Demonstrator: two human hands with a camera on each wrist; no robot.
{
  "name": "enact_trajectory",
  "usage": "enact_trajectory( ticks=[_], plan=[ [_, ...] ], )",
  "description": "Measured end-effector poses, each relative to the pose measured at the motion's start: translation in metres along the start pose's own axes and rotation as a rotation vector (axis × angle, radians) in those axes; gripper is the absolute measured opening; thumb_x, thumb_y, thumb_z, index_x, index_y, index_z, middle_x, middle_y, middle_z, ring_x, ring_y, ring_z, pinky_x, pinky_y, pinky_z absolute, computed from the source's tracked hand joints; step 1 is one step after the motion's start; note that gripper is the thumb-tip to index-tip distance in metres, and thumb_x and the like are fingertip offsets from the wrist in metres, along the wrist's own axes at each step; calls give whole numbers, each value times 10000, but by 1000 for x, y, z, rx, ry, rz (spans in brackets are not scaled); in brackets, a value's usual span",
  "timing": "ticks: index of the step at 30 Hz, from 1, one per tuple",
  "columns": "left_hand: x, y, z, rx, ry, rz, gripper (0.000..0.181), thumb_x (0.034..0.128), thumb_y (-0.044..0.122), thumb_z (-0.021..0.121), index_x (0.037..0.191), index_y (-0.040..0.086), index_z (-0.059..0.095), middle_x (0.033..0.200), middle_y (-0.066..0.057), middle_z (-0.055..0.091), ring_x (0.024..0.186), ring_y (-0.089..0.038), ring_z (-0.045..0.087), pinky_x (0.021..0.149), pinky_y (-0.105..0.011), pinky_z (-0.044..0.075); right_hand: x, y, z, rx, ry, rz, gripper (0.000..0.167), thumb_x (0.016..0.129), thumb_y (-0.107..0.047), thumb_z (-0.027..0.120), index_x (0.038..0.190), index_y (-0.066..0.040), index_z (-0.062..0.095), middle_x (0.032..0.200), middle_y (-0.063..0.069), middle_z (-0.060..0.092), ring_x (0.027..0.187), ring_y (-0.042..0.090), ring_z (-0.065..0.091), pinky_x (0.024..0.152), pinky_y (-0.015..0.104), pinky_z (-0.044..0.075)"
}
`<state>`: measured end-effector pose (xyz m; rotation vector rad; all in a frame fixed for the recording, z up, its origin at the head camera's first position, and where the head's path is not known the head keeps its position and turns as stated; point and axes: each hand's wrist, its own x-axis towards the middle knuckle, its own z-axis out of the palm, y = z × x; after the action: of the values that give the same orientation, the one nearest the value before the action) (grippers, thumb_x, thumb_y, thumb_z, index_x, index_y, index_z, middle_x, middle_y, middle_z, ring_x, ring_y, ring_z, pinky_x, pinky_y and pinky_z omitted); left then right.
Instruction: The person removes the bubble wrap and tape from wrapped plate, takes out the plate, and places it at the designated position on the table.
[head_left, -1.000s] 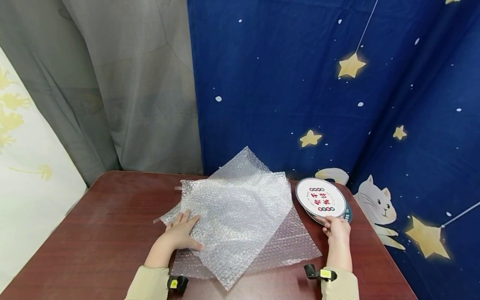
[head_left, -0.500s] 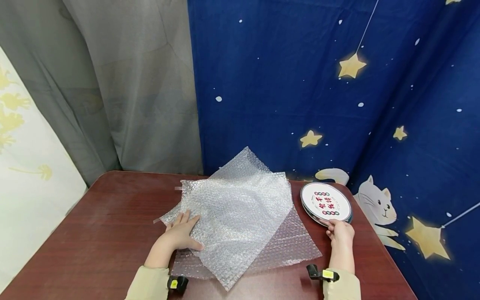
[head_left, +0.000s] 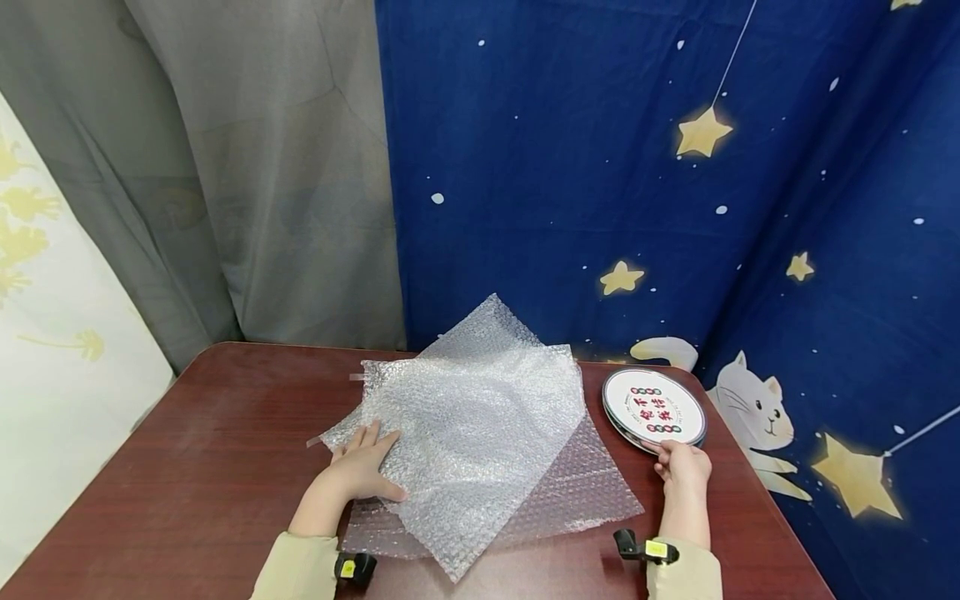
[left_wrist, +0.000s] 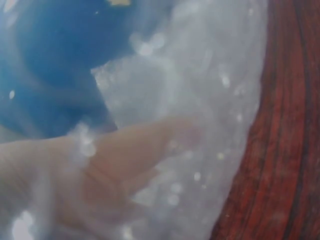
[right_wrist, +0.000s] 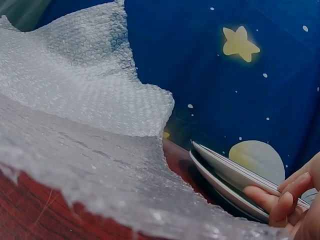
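Observation:
My right hand (head_left: pixel 684 468) pinches the near rim of a white round plate (head_left: pixel 637 385) with red characters, at the table's right. In the right wrist view the fingers are under this plate's rim, and it sits tilted just above a lower plate (right_wrist: pixel 216 187), with a narrow gap between them. Sheets of bubble wrap (head_left: pixel 480 425) lie overlapping mid-table. My left hand (head_left: pixel 360 471) rests on their left part with fingers spread. The left wrist view is hazy, with the hand (left_wrist: pixel 120 155) and bubble wrap blurred.
A dark red wooden table (head_left: pixel 225 467) carries everything. Behind it hang a grey curtain (head_left: pixel 300 208) and a blue curtain (head_left: pixel 540 183) with stars and a cat. A white panel (head_left: pixel 60 375) with yellow flowers stands at the left.
My right hand has moved the white plate slightly right and nearer me, over the lower plate, whose green rim showed at the right before. The left hand and bubble wrap stay put.

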<state>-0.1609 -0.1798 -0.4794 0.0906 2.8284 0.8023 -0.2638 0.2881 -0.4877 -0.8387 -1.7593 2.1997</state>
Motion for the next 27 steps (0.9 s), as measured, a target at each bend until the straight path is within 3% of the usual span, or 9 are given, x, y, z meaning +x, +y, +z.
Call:
enact_trajectory(
  ticks=[15, 19, 27],
  plan=[
    [0, 1, 0, -4, -10, -10, 993, 672, 382, 853, 1467, 37, 369, 1518, -322, 109, 1369, -521, 72, 1009, -708, 108, -2, 1, -3, -104, 52, -49, 64, 891, 5, 508, 928, 57, 510, 558, -24, 595, 435, 44, 454, 417, 188, 427],
    [0, 0, 0, -4, -11, -13, 994, 673, 382, 852, 1469, 39, 365, 1520, -320, 106, 1372, -517, 68, 1012, -706, 102, -3, 2, -3, -160, 52, -94, 153, 888, -6, 494, 996, 102, 509, 541, -37, 609, 424, 54, 468, 410, 195, 439],
    [1, -1, 0, -4, -9, -10, 1000, 673, 389, 851, 1470, 37, 361, 1520, -318, 104, 1372, -516, 67, 1012, -707, 101, -11, -3, -3, -260, 58, -107, 485, 887, -43, 470, 1334, 126, 389, 532, -54, 621, 433, 73, 543, 414, 212, 459]
  ],
)
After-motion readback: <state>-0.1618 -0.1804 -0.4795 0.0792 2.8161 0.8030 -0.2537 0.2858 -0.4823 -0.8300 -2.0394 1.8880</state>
